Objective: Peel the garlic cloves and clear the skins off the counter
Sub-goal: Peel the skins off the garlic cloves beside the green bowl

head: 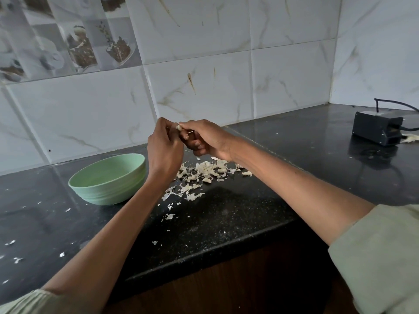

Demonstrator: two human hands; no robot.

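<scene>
Both my hands are raised together above the black counter. My left hand and my right hand pinch a small pale garlic clove between their fingertips. A thin sliver, maybe a small blade or stem, shows just under the clove; I cannot tell which. Beneath my hands lies a heap of whitish garlic skins, with more flakes scattered toward the counter's front edge. A pale green bowl stands to the left of the skins; its inside is hidden from here.
A black boxy device with a cable sits at the back right corner, a few skins beside it. Tiled walls close the back and right. Small white flecks dot the left counter. The counter's front edge runs diagonally below my forearms.
</scene>
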